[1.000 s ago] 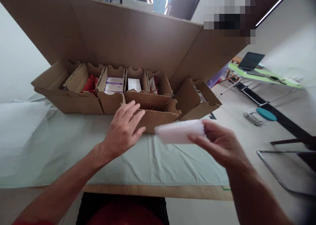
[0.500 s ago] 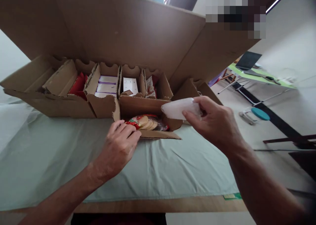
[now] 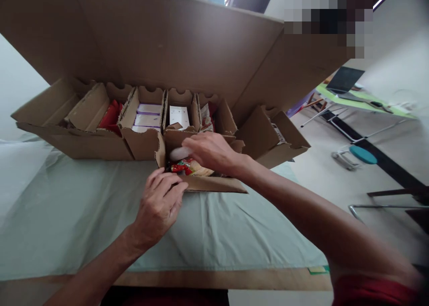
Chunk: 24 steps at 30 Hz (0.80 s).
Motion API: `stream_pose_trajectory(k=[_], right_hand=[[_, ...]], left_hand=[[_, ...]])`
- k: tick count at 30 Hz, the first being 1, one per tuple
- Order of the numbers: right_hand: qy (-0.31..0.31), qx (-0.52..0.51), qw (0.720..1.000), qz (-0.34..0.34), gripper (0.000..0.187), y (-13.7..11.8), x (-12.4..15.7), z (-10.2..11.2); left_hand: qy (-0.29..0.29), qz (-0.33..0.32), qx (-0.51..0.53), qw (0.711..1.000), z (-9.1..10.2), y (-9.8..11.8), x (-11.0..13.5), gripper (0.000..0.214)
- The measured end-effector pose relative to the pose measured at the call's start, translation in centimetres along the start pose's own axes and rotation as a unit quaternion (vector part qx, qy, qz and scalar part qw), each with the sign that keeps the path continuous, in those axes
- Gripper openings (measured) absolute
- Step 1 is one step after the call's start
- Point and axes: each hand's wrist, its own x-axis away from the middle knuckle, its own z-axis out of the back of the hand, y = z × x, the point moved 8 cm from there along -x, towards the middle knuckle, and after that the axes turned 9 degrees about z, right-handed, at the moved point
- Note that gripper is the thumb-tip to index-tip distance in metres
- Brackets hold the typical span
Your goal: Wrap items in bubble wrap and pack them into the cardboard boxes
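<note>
My left hand [image 3: 160,204] grips the folded-down front flap of a small cardboard box [image 3: 214,184] on the table, fingers curled over its edge. My right hand [image 3: 211,152] reaches into that box from the right, closed on a white translucent packet [image 3: 180,153] that sits just above a red snack bag [image 3: 186,167] inside. The open box stands in front of a row of similar cardboard boxes.
Behind stand several small cardboard boxes [image 3: 144,131] with red, white and purple packs, backed by a large cardboard sheet [image 3: 174,42]. A pale green cloth [image 3: 83,216] covers the table. To the right are a green desk with a laptop [image 3: 346,80], a stool [image 3: 362,155] and chair frames.
My right hand has moved left and down, carrying the white packet into the open box. My left hand pulled the flap down and still holds it.
</note>
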Motion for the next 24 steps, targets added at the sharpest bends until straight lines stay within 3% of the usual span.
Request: stream_pose_trajectory(k=[5,8,10,13,18,21,24], right_hand=[[-0.111,0.006,0.993,0.049,0.029,-0.3,-4.3,-4.6],[-0.156,-0.042,0.986,0.046,0.033,-0.1,-5.2,-5.7],[-0.16,-0.084,0.983,0.044,0.039,-0.1,-4.8,-5.0],[-0.115,-0.105,0.988,0.018,0.048,0.0,-2.6,-1.9],[0.005,-0.101,0.994,-0.045,0.035,-0.4,3.3,3.4],[0.021,-0.122,0.992,-0.025,0.037,-1.4,4.1,3.4],[-0.004,-0.137,0.99,0.031,0.042,-2.0,1.7,1.7]], left_hand=[[0.013,-0.002,0.008,1.0,0.1,-0.3,0.2,0.026],[0.032,0.004,0.006,0.999,0.5,-0.9,0.3,0.029],[0.051,0.02,0.0,0.998,0.9,-1.5,0.5,0.032],[0.08,0.065,-0.013,0.995,1.6,-2.6,0.9,0.039],[0.106,0.115,-0.004,0.988,2.2,-3.6,1.7,0.049],[0.111,0.126,0.004,0.986,2.0,-3.5,2.0,0.049],[0.097,0.14,0.01,0.985,1.4,-3.3,2.3,0.049]])
